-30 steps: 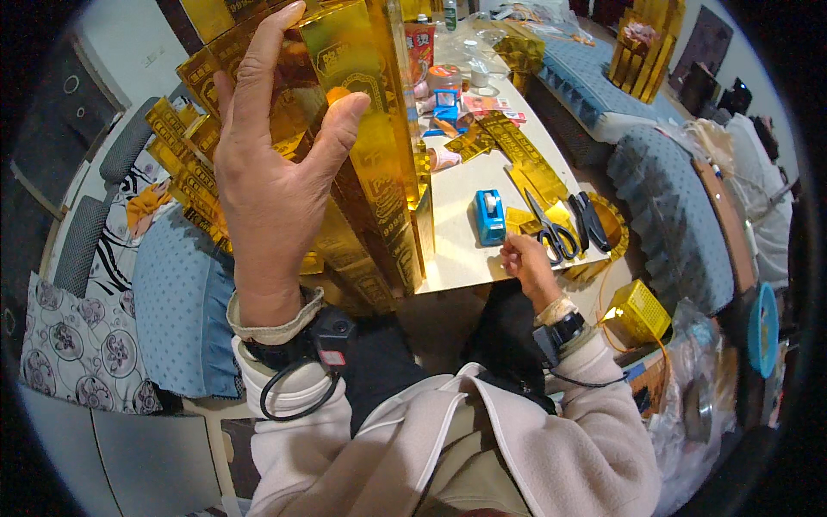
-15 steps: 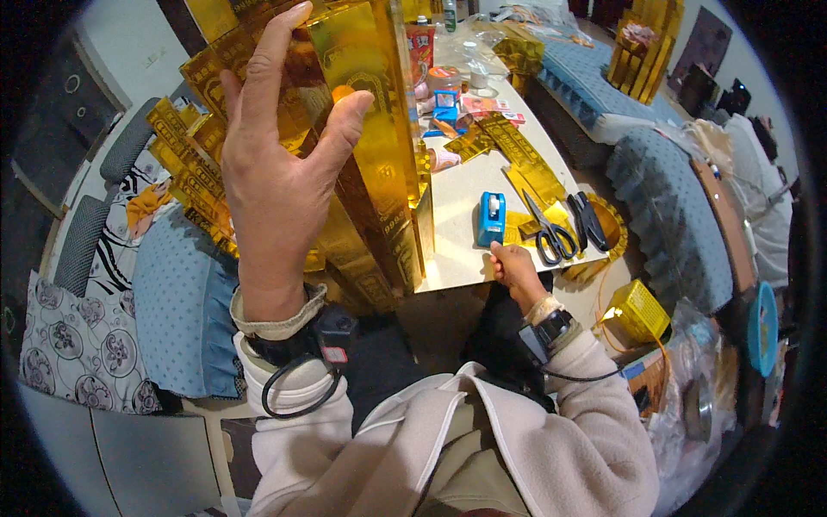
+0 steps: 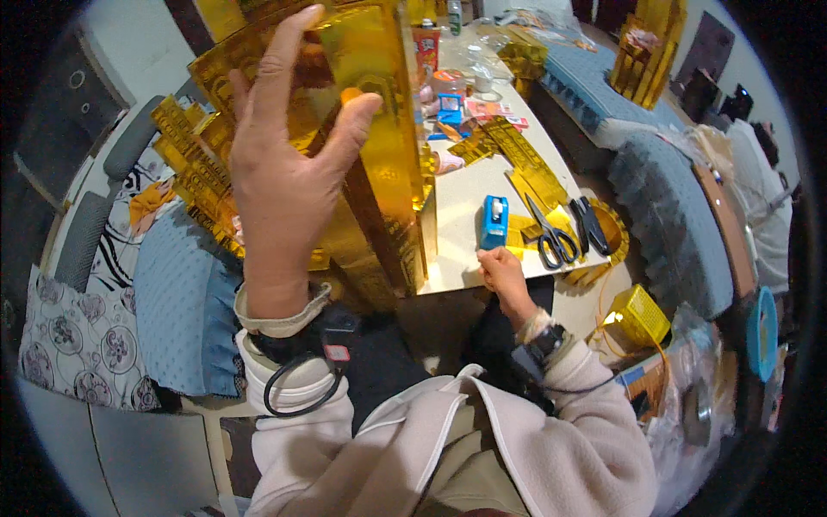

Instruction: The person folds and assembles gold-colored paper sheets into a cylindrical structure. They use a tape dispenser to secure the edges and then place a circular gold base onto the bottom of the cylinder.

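At the left of the table rises a tall, shiny gold foil column [image 3: 379, 164], made of long folded panels. My left hand [image 3: 289, 181] reaches up against it, long fingers stretched along its upper part and thumb apart, steadying it. My right hand [image 3: 506, 280] is closed in a pinch at the table's front edge; anything between its fingertips is too small to make out. Just beyond it stands a blue tape dispenser [image 3: 494, 222]. Black-handled scissors [image 3: 556, 237] lie to its right, beside a black stapler-like tool [image 3: 589, 226].
Flat gold foil strips [image 3: 534, 168] lie along the white table [image 3: 457, 267]. Farther back are a red packet [image 3: 426, 47] and several small containers. More gold stacks [image 3: 185, 146] stand left, by a blue-covered seat [image 3: 181, 293]. A gold box [image 3: 637, 317] sits at the lower right.
My right hand has moved slightly left along the table edge, below the tape dispenser. The gold column has turned or tilted a little, with my left hand still against it.
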Action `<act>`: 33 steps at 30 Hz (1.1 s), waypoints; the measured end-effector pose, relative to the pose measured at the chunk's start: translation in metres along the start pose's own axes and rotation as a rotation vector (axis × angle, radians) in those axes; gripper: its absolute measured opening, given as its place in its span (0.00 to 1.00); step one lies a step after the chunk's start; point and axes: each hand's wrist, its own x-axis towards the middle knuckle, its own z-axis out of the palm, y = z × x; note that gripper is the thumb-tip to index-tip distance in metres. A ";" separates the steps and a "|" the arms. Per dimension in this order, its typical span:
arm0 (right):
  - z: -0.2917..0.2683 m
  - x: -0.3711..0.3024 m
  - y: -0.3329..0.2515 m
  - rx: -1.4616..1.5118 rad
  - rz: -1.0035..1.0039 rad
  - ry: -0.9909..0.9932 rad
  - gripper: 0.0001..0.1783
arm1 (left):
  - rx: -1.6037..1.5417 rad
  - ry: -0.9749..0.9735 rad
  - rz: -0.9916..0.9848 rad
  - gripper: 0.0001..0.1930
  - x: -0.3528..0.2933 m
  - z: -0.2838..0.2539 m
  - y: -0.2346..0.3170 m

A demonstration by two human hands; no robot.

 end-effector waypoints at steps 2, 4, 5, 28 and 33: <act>0.013 -0.016 -0.020 0.122 -0.365 -0.071 0.11 | 0.023 0.001 0.016 0.34 0.001 0.001 0.000; 0.023 -0.039 -0.043 0.235 -0.621 -0.129 0.07 | 0.004 0.005 0.006 0.34 0.003 0.001 0.004; 0.028 -0.051 -0.054 0.229 -0.693 -0.160 0.07 | -0.009 0.008 0.002 0.34 0.004 0.002 0.007; 0.089 -0.057 -0.080 0.126 -0.337 -0.331 0.14 | 0.146 0.003 0.066 0.35 0.000 -0.003 0.004; 0.081 -0.045 -0.045 -0.087 -0.384 -0.257 0.14 | 0.148 0.002 0.053 0.35 0.002 -0.005 0.010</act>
